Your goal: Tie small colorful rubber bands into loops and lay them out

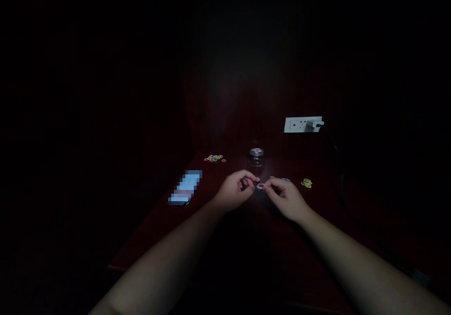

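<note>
Along the table's (151,232) left edge, a lit phone (185,187) is lying; coloured rings (211,159) are resting toward the far left corner. The left hand (234,192) is curling (gripping or not, I cannot tell). A jar (256,157) is bounding room toward the far edge. Mid-table, a pink ring (259,189), probably light and stretchy, is suiting a rim hold; the right hand (286,198) is pinching it. Yellow rings (306,183) are limiting rightward movement.
</note>
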Demonstrator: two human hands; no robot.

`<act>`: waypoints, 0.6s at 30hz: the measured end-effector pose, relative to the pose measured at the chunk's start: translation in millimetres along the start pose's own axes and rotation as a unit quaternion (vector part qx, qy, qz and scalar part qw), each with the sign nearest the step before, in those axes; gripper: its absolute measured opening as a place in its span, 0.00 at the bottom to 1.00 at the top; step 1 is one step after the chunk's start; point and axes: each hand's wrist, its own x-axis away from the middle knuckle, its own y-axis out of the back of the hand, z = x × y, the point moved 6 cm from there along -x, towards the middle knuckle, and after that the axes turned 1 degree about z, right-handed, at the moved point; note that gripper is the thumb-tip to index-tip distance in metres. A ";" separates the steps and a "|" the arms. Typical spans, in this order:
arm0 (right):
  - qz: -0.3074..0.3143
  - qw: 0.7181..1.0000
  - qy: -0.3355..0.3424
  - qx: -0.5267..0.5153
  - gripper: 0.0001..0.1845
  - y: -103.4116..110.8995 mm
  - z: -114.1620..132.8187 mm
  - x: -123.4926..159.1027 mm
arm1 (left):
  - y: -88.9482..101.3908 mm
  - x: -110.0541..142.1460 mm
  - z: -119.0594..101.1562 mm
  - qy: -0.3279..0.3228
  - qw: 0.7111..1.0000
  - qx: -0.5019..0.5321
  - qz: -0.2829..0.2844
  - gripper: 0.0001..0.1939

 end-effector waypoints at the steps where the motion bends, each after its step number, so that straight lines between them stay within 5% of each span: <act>1: 0.005 1.000 -0.002 -0.001 0.14 -0.9 0.2 -0.2 | -1.5 1.0 -1.7 -0.005 1.000 -0.007 0.009 0.11; 18: 0.019 1.000 -0.002 0.019 0.12 -1.9 0.7 0.2 | -3.2 2.2 -5.4 0.028 0.999 -0.021 0.029 0.10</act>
